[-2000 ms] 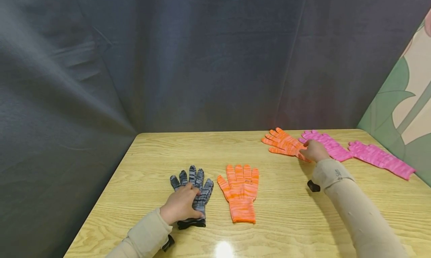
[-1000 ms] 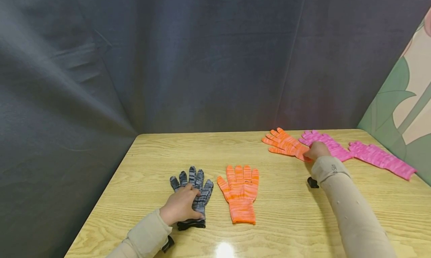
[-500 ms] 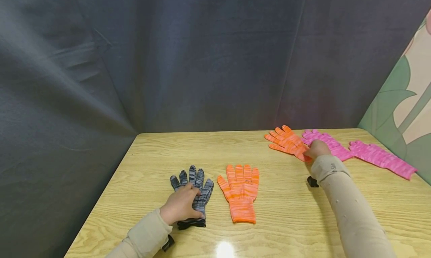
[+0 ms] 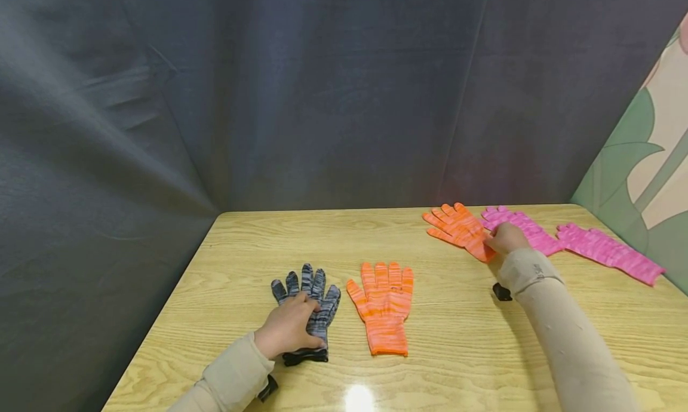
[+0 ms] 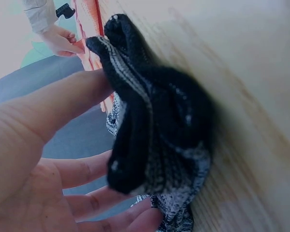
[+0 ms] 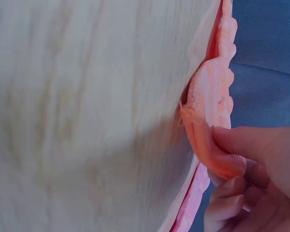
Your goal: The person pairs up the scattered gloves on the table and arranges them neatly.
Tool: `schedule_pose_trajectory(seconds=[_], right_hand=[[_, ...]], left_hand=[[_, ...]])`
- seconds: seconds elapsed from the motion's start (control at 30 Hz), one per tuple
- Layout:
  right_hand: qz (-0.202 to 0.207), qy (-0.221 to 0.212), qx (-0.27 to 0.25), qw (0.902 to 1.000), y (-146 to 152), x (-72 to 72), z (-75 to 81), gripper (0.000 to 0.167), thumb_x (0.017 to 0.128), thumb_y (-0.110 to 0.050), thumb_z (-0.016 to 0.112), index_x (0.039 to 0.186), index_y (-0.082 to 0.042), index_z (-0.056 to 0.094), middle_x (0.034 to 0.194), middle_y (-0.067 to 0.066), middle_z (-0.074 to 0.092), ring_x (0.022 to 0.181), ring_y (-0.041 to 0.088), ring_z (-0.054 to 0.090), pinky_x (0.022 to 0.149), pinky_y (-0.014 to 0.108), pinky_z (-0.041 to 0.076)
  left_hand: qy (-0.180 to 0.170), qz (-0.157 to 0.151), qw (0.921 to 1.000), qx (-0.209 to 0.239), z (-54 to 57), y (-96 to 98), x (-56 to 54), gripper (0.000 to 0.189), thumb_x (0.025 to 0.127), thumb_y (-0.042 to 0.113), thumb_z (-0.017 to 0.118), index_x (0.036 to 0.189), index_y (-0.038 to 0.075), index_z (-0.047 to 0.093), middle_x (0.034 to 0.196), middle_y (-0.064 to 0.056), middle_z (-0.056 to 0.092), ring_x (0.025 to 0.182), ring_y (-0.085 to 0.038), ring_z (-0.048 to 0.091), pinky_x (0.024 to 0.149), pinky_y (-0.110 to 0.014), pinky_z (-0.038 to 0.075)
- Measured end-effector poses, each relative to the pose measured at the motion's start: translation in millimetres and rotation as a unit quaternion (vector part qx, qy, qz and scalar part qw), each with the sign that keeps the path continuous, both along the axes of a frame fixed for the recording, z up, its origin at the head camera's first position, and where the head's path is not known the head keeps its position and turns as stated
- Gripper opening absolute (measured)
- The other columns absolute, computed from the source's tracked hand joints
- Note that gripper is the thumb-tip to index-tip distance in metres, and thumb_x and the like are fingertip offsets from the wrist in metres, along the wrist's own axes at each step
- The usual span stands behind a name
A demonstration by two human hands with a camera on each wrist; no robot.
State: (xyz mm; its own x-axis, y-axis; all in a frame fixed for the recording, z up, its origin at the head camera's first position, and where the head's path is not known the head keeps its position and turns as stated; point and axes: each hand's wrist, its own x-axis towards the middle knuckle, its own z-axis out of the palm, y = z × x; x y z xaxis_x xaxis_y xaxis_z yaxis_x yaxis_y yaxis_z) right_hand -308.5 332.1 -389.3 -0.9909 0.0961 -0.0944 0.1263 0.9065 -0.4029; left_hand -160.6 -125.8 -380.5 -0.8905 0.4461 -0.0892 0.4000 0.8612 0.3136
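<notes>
My left hand [image 4: 290,326] rests on a grey-and-black knit glove [image 4: 319,325] lying fingers-away at the front left. In the left wrist view, the thumb touches its bunched black cuff [image 5: 171,101] while the other fingers spread loosely along the glove. At the back right, my right hand [image 4: 506,239] pinches the cuff corner of an orange knit glove [image 4: 457,228] whose fingers point back and left. The right wrist view shows the cuff [image 6: 203,140] raised between thumb and fingers. A second orange glove [image 4: 386,313] lies flat just right of the grey one.
Two pink knit gloves lie at the right: one pink glove [image 4: 529,230] behind my right hand, another pink glove [image 4: 610,254] further right. The wooden table [image 4: 242,251] meets a dark curtain [image 4: 344,101] at the back and a patterned wall [image 4: 645,161] on the right.
The orange glove at the back has turned slightly and its fingers have shifted a little right, its cuff pinched by my right hand. My left hand has stayed on the grey glove.
</notes>
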Motion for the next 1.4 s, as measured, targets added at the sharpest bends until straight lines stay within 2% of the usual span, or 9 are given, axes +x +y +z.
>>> schedule_pose_trajectory(seconds=[0.13, 0.47, 0.73, 0.9, 1.13, 1.4], right_hand=[[0.026, 0.006, -0.002, 0.9997, -1.4, 9.0, 5.6, 0.027, 0.088, -0.021, 0.055, 0.072, 0.001, 0.057, 0.061, 0.004, 0.052, 0.061, 0.019, 0.047, 0.057, 0.026, 0.035], [0.030, 0.012, -0.014, 0.9994, -4.1, 9.2, 2.4, 0.028, 0.088, -0.020, 0.058, 0.080, 0.006, 0.061, 0.067, 0.008, 0.057, 0.066, 0.022, 0.049, 0.058, 0.025, 0.036], [0.040, 0.023, -0.020, 0.9987, -7.1, 11.9, 3.1, 0.027, 0.087, -0.020, 0.058, 0.078, 0.006, 0.060, 0.065, 0.007, 0.055, 0.066, 0.022, 0.048, 0.057, 0.025, 0.035], [0.032, 0.012, -0.035, 0.9988, -8.6, 13.4, 3.6, 0.028, 0.088, -0.021, 0.057, 0.079, 0.006, 0.059, 0.064, 0.005, 0.053, 0.064, 0.019, 0.048, 0.055, 0.025, 0.036], [0.014, -0.019, -0.057, 0.9981, -11.2, 15.6, 6.1, 0.028, 0.090, -0.023, 0.055, 0.081, 0.004, 0.058, 0.065, 0.003, 0.052, 0.063, 0.017, 0.049, 0.054, 0.025, 0.039], [0.019, 0.004, -0.063, 0.9978, -13.4, 18.7, 6.2, 0.029, 0.089, -0.023, 0.056, 0.081, 0.004, 0.058, 0.066, 0.006, 0.054, 0.062, 0.016, 0.049, 0.053, 0.026, 0.039]], left_hand=[[0.000, -0.003, 1.0000, -0.001, -0.5, -0.1, 0.3, 0.061, 0.066, 0.036, 0.083, 0.111, 0.001, 0.062, 0.102, -0.012, 0.055, 0.091, -0.029, 0.056, 0.077, -0.046, 0.049], [-0.001, -0.002, 1.0000, -0.003, -1.0, -0.2, 0.7, 0.061, 0.067, 0.036, 0.082, 0.113, 0.002, 0.061, 0.102, -0.012, 0.055, 0.090, -0.028, 0.056, 0.076, -0.044, 0.049], [-0.004, -0.001, 1.0000, 0.004, -1.4, -1.2, 1.4, 0.061, 0.067, 0.036, 0.082, 0.114, 0.003, 0.060, 0.102, -0.012, 0.055, 0.090, -0.027, 0.056, 0.075, -0.044, 0.049], [-0.003, 0.000, 0.9999, 0.015, -2.6, -1.8, 1.7, 0.063, 0.067, 0.035, 0.082, 0.115, 0.002, 0.058, 0.102, -0.011, 0.053, 0.087, -0.025, 0.055, 0.071, -0.041, 0.048], [0.001, -0.001, 0.9998, 0.018, -6.9, -3.1, 1.0, 0.073, 0.068, 0.037, 0.082, 0.124, -0.001, 0.053, 0.111, -0.016, 0.053, 0.096, -0.029, 0.056, 0.078, -0.044, 0.049], [0.002, -0.007, 0.9999, 0.015, -2.9, -1.8, 2.1, 0.072, 0.068, 0.034, 0.082, 0.123, -0.004, 0.055, 0.109, -0.018, 0.054, 0.095, -0.030, 0.055, 0.079, -0.046, 0.048]])
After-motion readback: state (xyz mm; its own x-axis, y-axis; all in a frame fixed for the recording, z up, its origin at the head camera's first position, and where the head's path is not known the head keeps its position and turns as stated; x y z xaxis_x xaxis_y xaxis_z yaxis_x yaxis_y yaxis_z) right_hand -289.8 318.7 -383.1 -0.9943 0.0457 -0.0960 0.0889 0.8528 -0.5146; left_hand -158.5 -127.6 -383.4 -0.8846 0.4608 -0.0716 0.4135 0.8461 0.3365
